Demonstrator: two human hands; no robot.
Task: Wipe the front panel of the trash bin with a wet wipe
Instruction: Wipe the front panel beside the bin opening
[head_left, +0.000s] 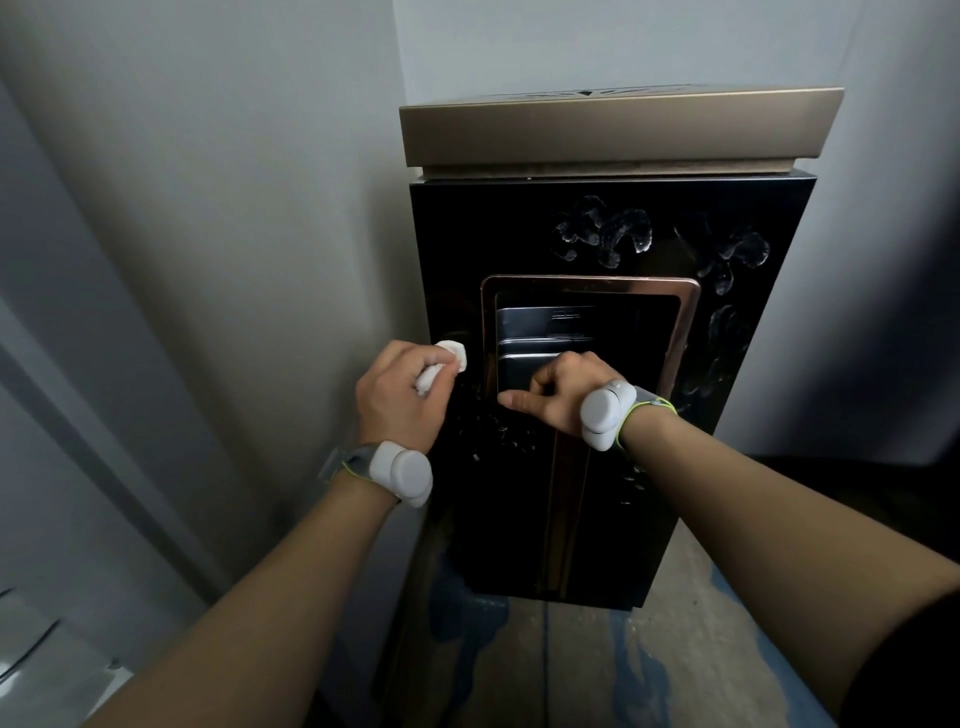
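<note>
I judge the wiping is under way. My left hand (402, 392) has its grip closed around a crumpled white wet wipe (441, 364), pressed at the left edge of the glossy black front panel (597, 244) of the tall trash bin with a gold lid (621, 127). My right hand (563, 392) is loosely curled with nothing in it, its fingers at the copper-framed flap opening (589, 332), thumb pointing left. Next I'd sweep the wipe rightward and upward toward the whitish smears (618, 231). The raised frame and my own right hand stand in the path; a grey wall (234, 208) crowds the left side.
</note>
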